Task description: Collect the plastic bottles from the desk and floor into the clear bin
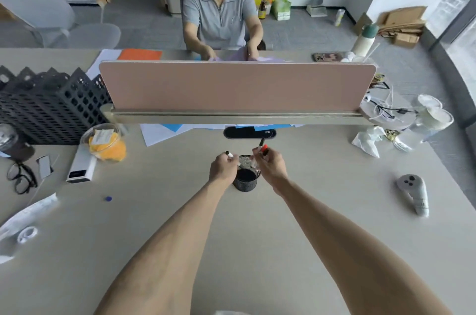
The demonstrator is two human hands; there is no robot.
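A black mesh pen cup [245, 180] stands on the beige desk [180, 211] in front of me. My left hand [223, 168] grips a white marker with a black cap at the cup's left rim. My right hand [270, 164] holds a bundle of pens, one black and one red, over the cup's right rim. No clear bin is in view. A white bottle with a green top [365, 37] stands on the far side of the desk. A dark bottle [262, 8] and a pale bottle [339, 17] stand on the floor at the back.
A pink divider [237, 86] crosses the desk; a person in a headset sits behind it. At left are a black perforated rack [49, 108], a cup of orange fruit [105, 143], a white box and glasses. At right lie a grey controller [414, 193], plastic cups and wrappers.
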